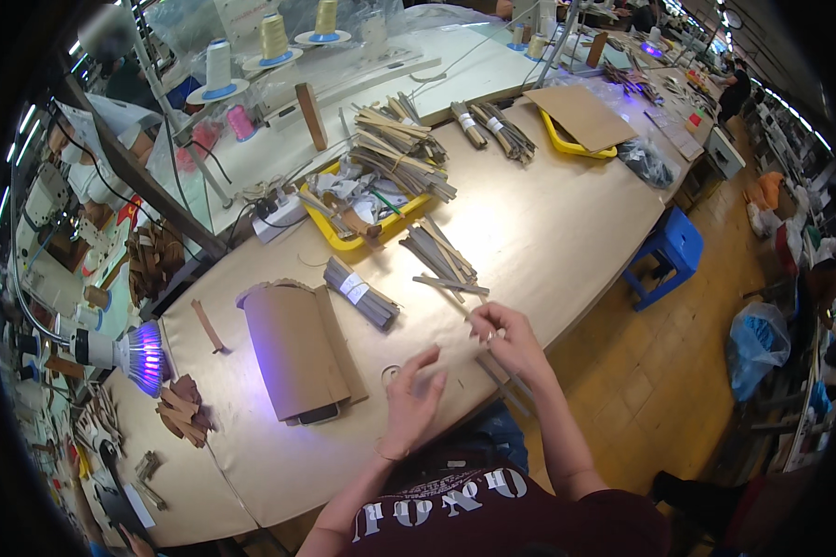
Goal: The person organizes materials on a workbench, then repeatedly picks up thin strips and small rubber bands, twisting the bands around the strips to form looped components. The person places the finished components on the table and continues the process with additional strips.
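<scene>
Over the near edge of the paper-covered table, my right hand [511, 342] is closed, and a thin beige strip [462, 306] shows at its fingertips. Beside it on the left, my left hand [414, 397] has its fingers apart and holds nothing; it is slightly blurred. A loose pile of grey and tan strips [441, 255] lies just beyond my right hand. Further left is a grey strip bundle [362, 293] with a white paper band. More long strips [505, 382] stick out at the table edge below my right hand; their upper ends are partly hidden.
A curved brown cardboard piece [293, 351] stands left of my hands, near a lamp [141, 358] glowing violet. Behind are a yellow tray [344, 244] of scraps and another yellow tray [567, 144] under cardboard. A blue stool [671, 252] stands at the right.
</scene>
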A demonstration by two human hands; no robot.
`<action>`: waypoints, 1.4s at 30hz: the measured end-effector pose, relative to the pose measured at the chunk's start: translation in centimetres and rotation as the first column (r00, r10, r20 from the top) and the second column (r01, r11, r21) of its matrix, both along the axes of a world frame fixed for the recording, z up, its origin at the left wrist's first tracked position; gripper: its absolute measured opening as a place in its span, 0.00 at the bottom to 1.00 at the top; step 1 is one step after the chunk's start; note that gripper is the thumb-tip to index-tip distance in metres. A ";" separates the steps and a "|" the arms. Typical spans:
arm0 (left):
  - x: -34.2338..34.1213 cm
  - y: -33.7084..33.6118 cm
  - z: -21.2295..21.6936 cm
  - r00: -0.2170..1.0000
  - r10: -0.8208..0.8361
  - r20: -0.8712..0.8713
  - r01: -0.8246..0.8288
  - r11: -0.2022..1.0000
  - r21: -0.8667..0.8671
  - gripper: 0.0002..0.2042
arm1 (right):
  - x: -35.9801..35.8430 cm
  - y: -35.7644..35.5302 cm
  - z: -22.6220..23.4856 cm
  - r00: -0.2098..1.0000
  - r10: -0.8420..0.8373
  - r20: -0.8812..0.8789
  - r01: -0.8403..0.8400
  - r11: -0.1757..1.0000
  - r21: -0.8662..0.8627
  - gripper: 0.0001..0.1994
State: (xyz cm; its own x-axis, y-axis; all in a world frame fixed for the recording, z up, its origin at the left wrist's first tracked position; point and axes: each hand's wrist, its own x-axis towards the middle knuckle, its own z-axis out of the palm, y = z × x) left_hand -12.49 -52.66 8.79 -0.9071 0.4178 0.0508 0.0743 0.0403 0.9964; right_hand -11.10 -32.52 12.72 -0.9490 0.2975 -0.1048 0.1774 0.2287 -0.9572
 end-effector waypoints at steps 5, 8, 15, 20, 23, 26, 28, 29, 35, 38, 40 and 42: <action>-2.3 -0.1 2.5 0.979 0.143 0.145 -0.180 0.942 0.284 0.14 | 2.6 -2.3 1.2 0.969 0.248 0.008 -0.244 0.957 -0.159 0.09; -2.2 -0.4 3.8 0.972 0.186 0.145 -0.223 0.923 0.313 0.11 | 2.8 -3.0 1.6 0.967 0.250 0.054 -0.238 0.957 -0.165 0.09; -2.6 -0.7 5.3 0.820 0.374 -0.434 -0.369 0.924 0.100 0.11 | 2.3 -4.6 4.3 0.977 -0.039 -0.210 0.095 0.960 0.263 0.09; -2.8 -0.7 5.8 0.653 0.330 -0.682 -0.355 0.928 0.108 0.19 | 3.3 -6.0 6.8 0.936 0.020 -0.352 0.260 0.637 0.726 0.07; -2.7 -0.5 5.9 0.589 0.279 -0.758 -0.333 0.939 0.087 0.19 | 3.3 -6.6 7.2 0.937 0.034 -0.349 0.160 0.845 0.511 0.06; -2.8 -0.6 5.8 0.538 0.202 -0.819 -0.284 0.958 0.050 0.19 | 3.4 -6.9 7.2 0.963 0.077 -0.258 -0.043 0.990 0.135 0.04; -2.9 -0.8 5.7 0.506 0.173 -0.845 -0.286 0.958 0.025 0.20 | 3.6 -6.9 7.2 0.969 0.069 -0.238 -0.047 0.994 0.094 0.03; -2.9 -0.8 5.6 0.493 0.156 -0.856 -0.291 0.957 0.006 0.20 | 3.6 -6.8 7.2 0.970 0.068 -0.234 -0.051 0.996 0.077 0.03; -2.7 -0.9 5.3 0.464 0.071 -0.883 -0.279 0.958 -0.070 0.20 | 3.4 -6.8 6.9 0.972 0.072 -0.222 -0.069 0.997 0.021 0.03; -2.5 -0.8 5.2 0.471 0.064 -0.880 -0.284 0.955 -0.082 0.20 | 3.4 -6.9 6.7 0.980 0.040 -0.194 -0.044 0.999 -0.014 0.04; -2.5 -0.9 5.0 0.473 0.067 -0.879 -0.291 0.953 -0.084 0.21 | 3.4 -7.0 6.5 0.983 0.032 -0.183 -0.037 0.999 -0.025 0.04; -2.4 -1.0 4.9 0.473 0.062 -0.879 -0.288 0.954 -0.088 0.21 | 3.5 -7.0 6.3 0.983 0.045 -0.180 -0.052 0.998 -0.037 0.03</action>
